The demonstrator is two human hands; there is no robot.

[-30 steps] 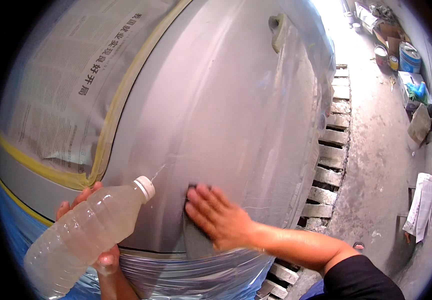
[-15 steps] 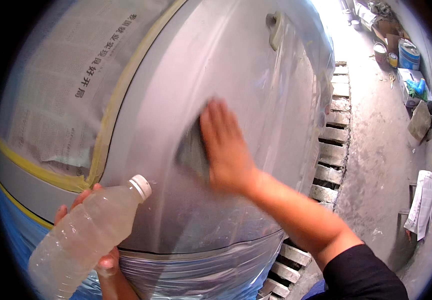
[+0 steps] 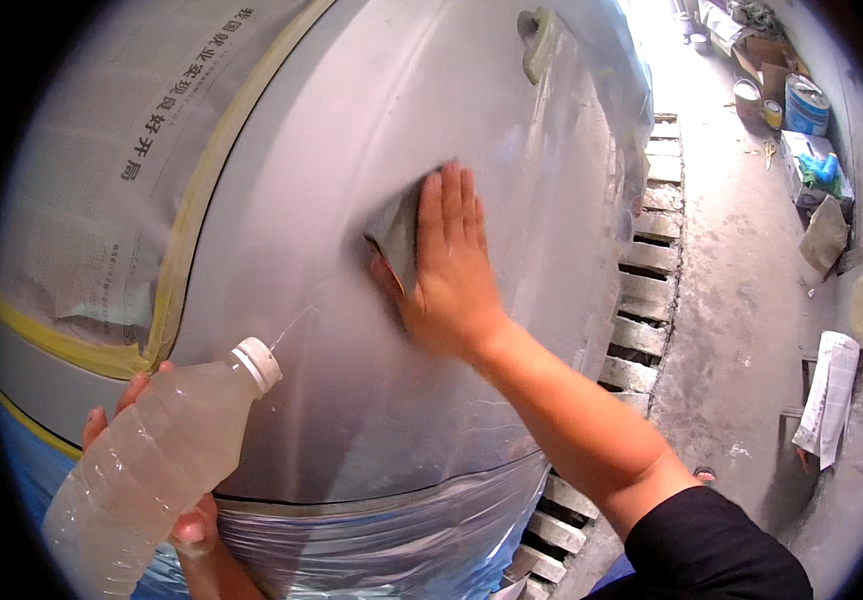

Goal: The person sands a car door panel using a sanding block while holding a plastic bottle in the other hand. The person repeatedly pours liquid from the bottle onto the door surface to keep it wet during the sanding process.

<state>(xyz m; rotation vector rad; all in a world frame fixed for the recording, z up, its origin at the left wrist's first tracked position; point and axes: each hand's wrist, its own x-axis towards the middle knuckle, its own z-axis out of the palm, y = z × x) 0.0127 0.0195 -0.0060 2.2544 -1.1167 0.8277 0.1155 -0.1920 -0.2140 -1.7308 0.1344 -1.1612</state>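
My left hand (image 3: pixel 197 525) is closed around a clear plastic bottle (image 3: pixel 157 450) of cloudy liquid, its white cap tilted up toward the panel. From the cap a thin jet of liquid crosses to the grey car body panel (image 3: pixel 342 390). Farther up, my right hand (image 3: pixel 452 265) lies with its fingers straight and together, pressing a dark grey sheet of what looks like sandpaper (image 3: pixel 397 235) against the panel. The sheet's left part sticks out beside the fingers, and the thumb is at its lower edge. The palm hides the rest.
Newspaper (image 3: pixel 102 200) edged with yellow masking tape (image 3: pixel 177 265) covers the window at left. Plastic film (image 3: pixel 372 550) drapes the lower body. A door handle (image 3: pixel 535 45) juts out at the top. Right of the car run a slatted floor grating (image 3: pixel 647 290), cans (image 3: pixel 807 105) and a box (image 3: pixel 807 160).
My right hand has moved slightly up the panel with the sheet, whose left part now shows more clearly. The bottle has shifted a little left, and its jet is now plainly visible.
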